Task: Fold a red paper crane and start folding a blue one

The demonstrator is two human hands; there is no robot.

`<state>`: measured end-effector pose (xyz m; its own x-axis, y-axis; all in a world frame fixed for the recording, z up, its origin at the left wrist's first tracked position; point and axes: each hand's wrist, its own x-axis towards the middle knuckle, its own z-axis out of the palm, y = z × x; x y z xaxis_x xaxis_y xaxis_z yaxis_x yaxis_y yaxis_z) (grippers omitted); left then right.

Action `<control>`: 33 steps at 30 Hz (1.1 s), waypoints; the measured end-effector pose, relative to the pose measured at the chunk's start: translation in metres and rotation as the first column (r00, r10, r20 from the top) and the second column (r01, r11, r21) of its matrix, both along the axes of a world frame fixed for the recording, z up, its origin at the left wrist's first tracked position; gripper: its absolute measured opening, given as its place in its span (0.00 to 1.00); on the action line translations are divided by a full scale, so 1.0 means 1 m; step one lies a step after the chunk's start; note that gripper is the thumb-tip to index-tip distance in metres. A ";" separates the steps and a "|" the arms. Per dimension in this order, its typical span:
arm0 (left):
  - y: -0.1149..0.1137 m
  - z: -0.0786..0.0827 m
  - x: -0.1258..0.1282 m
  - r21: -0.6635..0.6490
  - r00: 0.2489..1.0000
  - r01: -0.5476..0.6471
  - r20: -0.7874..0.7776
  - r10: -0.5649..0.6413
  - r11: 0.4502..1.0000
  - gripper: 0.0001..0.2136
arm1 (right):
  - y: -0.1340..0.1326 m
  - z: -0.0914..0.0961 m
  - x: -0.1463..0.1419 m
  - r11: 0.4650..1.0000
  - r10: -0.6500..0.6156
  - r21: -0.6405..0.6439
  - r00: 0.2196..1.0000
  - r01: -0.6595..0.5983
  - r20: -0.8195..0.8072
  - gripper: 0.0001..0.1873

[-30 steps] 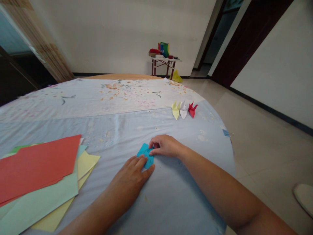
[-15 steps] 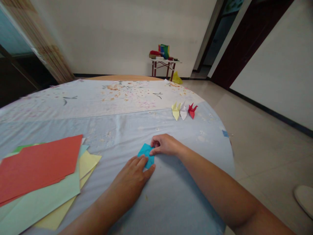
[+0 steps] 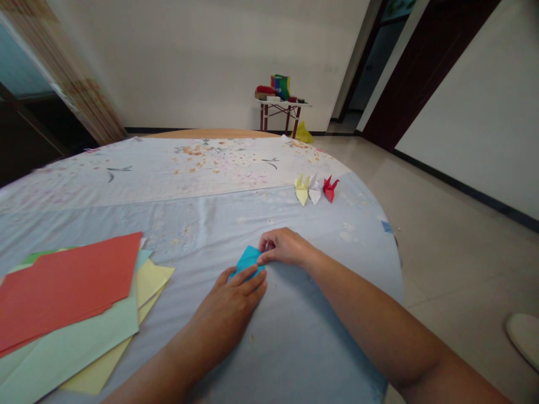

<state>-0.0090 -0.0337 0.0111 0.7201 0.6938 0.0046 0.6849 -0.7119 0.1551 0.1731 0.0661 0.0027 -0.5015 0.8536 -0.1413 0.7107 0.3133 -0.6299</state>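
A small folded piece of blue paper point(image 3: 249, 257) lies on the cloth-covered table in front of me. My left hand point(image 3: 233, 303) rests flat over its near part, fingers stretched out and covering that edge. At the paper's right corner, my right hand point(image 3: 284, 247) pinches the edge between thumb and fingertips. Beyond the hands, to the right, stand three folded paper cranes in a row: a yellow crane point(image 3: 301, 191), a white crane point(image 3: 314, 191) and a red crane point(image 3: 329, 189).
A stack of coloured sheets, with red paper point(image 3: 76, 286) on top, lies at the left. The floral tablecloth point(image 3: 177, 207) covers the round table. By the far wall stands a small side table point(image 3: 286, 104) bearing a colourful bag point(image 3: 281, 86).
My left hand has shifted its fingers across the blue paper, now covering its near part with fingers laid closer together. My right hand keeps its pinch at the right corner.
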 end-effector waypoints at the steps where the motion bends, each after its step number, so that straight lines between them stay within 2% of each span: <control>1: -0.001 -0.001 0.000 -0.006 1.000 -0.002 0.011 0.002 1.000 0.18 | 0.000 0.000 0.000 1.000 -0.010 -0.004 1.000 0.010 0.007 0.16; 6: -0.004 0.003 0.001 -0.053 0.999 -0.017 0.050 0.019 0.998 0.19 | 0.004 -0.004 -0.001 0.998 -0.055 0.009 0.998 0.055 -0.001 0.13; 12: -0.004 0.006 0.001 -0.057 0.997 -0.018 0.067 0.022 0.998 0.21 | 0.009 -0.011 0.004 0.981 -0.139 0.122 0.983 0.154 -0.118 0.11; 15: -0.003 0.007 0.001 -0.059 0.997 -0.017 0.074 0.021 0.998 0.21 | 0.006 -0.007 0.006 0.989 -0.096 0.106 0.991 0.106 -0.097 0.17; 19: -0.003 0.008 0.001 -0.059 0.997 -0.011 0.077 0.015 0.998 0.20 | 0.000 0.001 0.005 0.989 -0.023 0.147 0.997 0.013 0.072 0.25; 26: -0.009 0.011 0.002 -0.092 1.000 -0.016 -0.010 0.015 0.996 0.19 | 0.002 0.002 0.002 0.989 -0.025 0.150 0.990 0.003 0.141 0.26; 30: -0.009 0.017 0.001 -0.092 0.999 -0.023 0.033 0.026 0.996 0.18 | 0.002 0.000 0.003 0.988 -0.019 0.156 0.990 -0.003 0.140 0.25; 33: -0.005 0.020 -0.005 -0.097 0.993 0.042 0.118 -0.030 0.994 0.16 | 0.001 0.001 0.003 0.987 -0.015 0.160 0.990 -0.007 0.138 0.25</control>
